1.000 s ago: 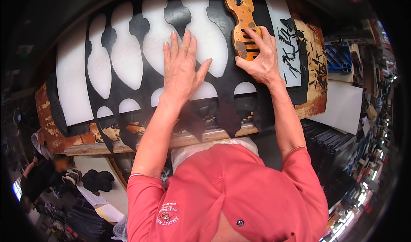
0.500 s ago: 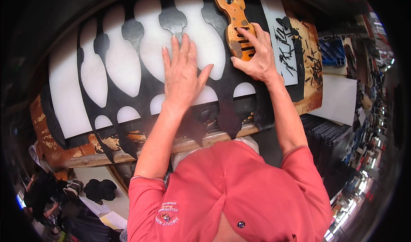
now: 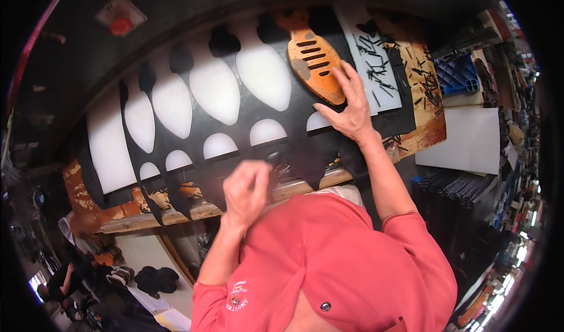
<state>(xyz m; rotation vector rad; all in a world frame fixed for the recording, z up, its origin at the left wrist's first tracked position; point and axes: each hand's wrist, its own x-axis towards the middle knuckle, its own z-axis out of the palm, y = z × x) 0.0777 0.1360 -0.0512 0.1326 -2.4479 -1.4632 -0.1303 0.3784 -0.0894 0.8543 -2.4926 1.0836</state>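
Note:
My right hand [image 3: 353,110] is at the lower right of an orange cutting die [image 3: 319,63], shoe-sole shaped and slotted. Its fingers are spread, the fingertips touch the die's right edge, and the thumb reaches below its tip. The die lies flat on a black sheet [image 3: 194,138] with a row of sole-shaped openings, white showing through them. One such opening [image 3: 264,73] is just left of the die. In front of my chest my left hand [image 3: 247,185] is raised and curled into a fist, slightly blurred; nothing shows in it.
A dark overhead machine part [image 3: 194,24] covers the work's far edge; a red button [image 3: 121,27] is on it. Thin black scraps [image 3: 376,62] litter the right side. Beyond are a blue crate [image 3: 457,73] and a white board [image 3: 461,139]. A wooden edge [image 3: 205,210] runs along the front.
My left hand has lifted off the sheet, drawn back toward me and closed. The die has shifted right and nearer relative to the openings; my right fingers have left its slots for its edge.

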